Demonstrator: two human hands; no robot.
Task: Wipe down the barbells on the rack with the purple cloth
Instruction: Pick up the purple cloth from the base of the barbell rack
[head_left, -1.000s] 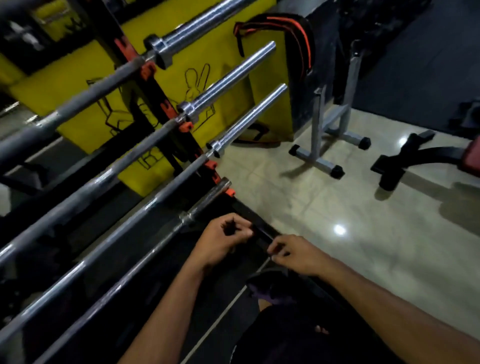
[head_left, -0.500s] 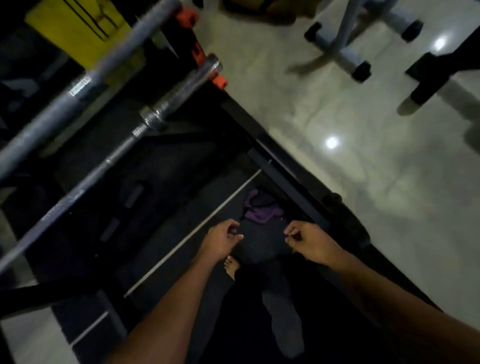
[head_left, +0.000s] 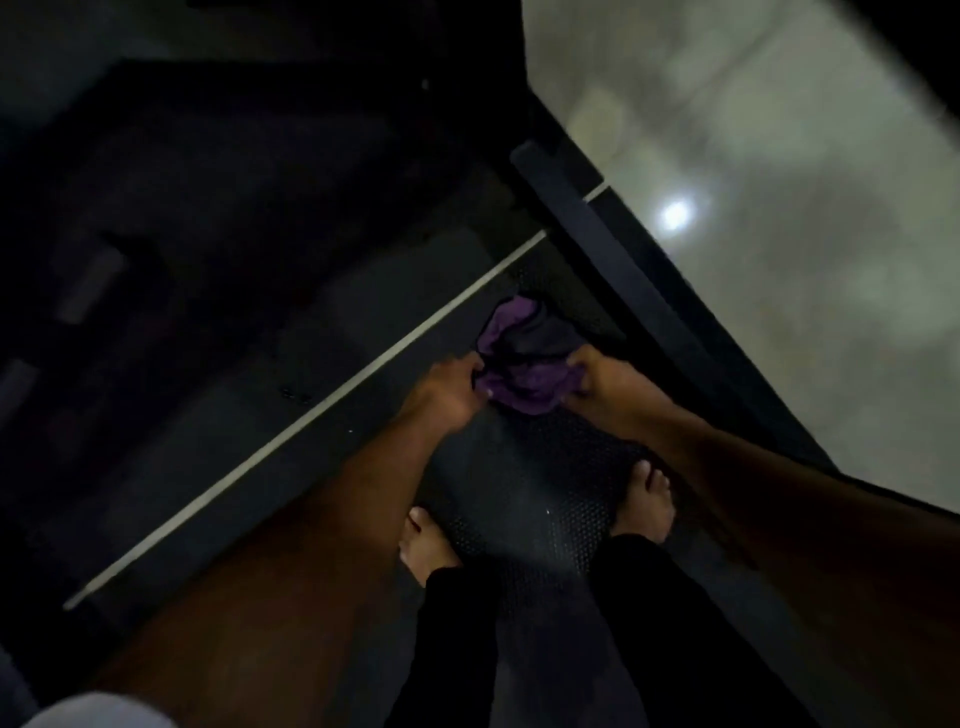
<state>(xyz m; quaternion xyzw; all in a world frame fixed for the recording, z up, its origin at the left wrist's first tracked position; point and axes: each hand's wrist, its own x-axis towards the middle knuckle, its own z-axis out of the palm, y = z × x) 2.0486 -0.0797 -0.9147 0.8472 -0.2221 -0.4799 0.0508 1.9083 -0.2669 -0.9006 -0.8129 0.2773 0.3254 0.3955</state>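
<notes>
Both hands, left (head_left: 451, 391) & right (head_left: 602, 384), fingers clamped on purple cloth (head_left: 524, 364); dim, barbells out of frame.

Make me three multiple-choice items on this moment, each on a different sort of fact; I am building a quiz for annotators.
1. Where does the crumpled purple cloth lie?
A. on the dark textured floor mat, ahead of the bare feet
B. on the pale tiled floor
C. draped over a barbell

2. How many bare feet show?
A. none
B. one
C. two

3. What are the hands doing?
A. both hang clear of the cloth
B. the left hand and right hand each take hold of a side of the cloth
C. only one touches it

Answers: 1 A, the cloth rests on the mat beside the black rack bar. 2 C, one foot shows at each trouser leg. 3 B, fingers close on both cloth edges.
</notes>
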